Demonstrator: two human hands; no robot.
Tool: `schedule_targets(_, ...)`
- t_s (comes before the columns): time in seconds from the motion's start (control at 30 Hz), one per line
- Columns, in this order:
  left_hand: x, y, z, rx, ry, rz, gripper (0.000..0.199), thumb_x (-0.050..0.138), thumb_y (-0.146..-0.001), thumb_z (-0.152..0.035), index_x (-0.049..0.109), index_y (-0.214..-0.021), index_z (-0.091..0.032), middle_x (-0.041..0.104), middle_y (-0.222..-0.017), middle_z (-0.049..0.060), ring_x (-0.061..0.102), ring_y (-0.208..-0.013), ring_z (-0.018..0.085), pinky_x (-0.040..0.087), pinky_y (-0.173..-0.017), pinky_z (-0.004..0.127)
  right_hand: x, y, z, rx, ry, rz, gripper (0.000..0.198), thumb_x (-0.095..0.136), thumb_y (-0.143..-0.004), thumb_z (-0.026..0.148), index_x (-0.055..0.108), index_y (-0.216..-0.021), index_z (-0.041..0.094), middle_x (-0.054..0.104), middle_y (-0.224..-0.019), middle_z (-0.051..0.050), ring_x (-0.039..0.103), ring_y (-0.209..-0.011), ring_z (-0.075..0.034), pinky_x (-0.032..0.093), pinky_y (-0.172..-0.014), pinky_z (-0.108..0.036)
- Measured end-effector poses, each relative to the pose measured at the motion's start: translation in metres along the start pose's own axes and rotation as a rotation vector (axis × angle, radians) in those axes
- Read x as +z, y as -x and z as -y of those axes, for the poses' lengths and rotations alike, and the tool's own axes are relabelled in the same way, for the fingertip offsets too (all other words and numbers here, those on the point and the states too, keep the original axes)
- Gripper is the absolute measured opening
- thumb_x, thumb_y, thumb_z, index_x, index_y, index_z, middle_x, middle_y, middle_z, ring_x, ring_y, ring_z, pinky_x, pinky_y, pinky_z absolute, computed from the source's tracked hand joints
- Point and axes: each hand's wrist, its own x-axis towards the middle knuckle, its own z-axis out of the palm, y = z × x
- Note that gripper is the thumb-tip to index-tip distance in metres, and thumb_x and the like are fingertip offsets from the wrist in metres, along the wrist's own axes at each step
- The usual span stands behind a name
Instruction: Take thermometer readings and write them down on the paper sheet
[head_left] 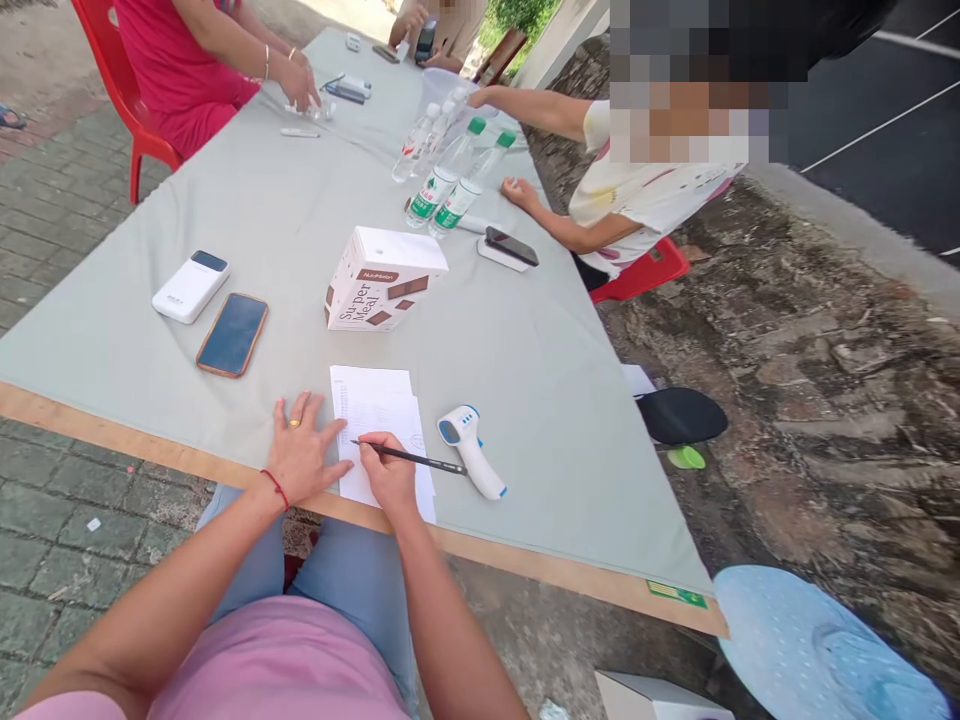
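Observation:
My right hand (390, 476) grips a black pencil (427, 461), its tip over the upper left part of a printed paper sheet (379, 400). Spread flat, my left hand (306, 450) rests on the cloth with its thumb and index finger on the sheet's left edge. A second sheet peeks out from beneath at the right. Just right of the papers lies a white and blue infrared thermometer (472, 450), near the pencil's far end. Beyond the sheet stands a white and brown "Super Meal" box (386, 280).
A phone (232, 335) and a white power bank (190, 287) lie at left. Several water bottles (457, 185) stand beyond the box, near another phone (511, 247) on a white device. Other people sit around the table (555, 400). A blue hat (817, 640) is at lower right.

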Motion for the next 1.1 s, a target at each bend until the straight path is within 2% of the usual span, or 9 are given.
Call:
schedule_targets(0.2, -0.0019, 0.0, -0.002, 0.02, -0.036, 0.004, 0.048, 0.065, -0.081, -0.043, 0.063, -0.125, -0.025, 0.044, -0.144, 0.019, 0.029, -0.14, 0.04, 0.013, -0.112, 0.067, 0.0084, 0.005, -0.0037, -0.018, 0.031, 0.02, 0.016, 0.056, -0.07, 0.035, 0.062, -0.072, 0.021, 0.062, -0.063, 0.001, 0.055, -0.057, -0.015, 0.047, -0.056, -0.028)
schedule_targets(0.4, -0.0026, -0.0001, -0.0027, 0.011, -0.019, 0.003, 0.047, 0.065, -0.079, -0.037, 0.063, -0.125, -0.025, 0.044, -0.144, 0.018, 0.029, -0.14, 0.04, 0.013, -0.112, 0.067, 0.0089, 0.0058, -0.0047, -0.037, 0.078, 0.035, 0.013, 0.055, -0.07, 0.033, 0.061, -0.069, 0.022, 0.061, -0.06, 0.002, 0.053, -0.055, -0.015, 0.046, -0.054, -0.028)
schedule_targets(1.1, -0.0013, 0.0004, -0.0031, -0.005, 0.028, -0.013, 0.045, 0.065, -0.079, -0.036, 0.064, -0.122, -0.026, 0.046, -0.143, 0.016, 0.03, -0.14, 0.04, 0.011, -0.113, 0.066, 0.0068, 0.0063, -0.0061, -0.066, 0.127, 0.084, 0.011, 0.055, -0.073, 0.031, 0.059, -0.069, 0.022, 0.06, -0.061, 0.003, 0.052, -0.056, -0.014, 0.046, -0.056, -0.028)
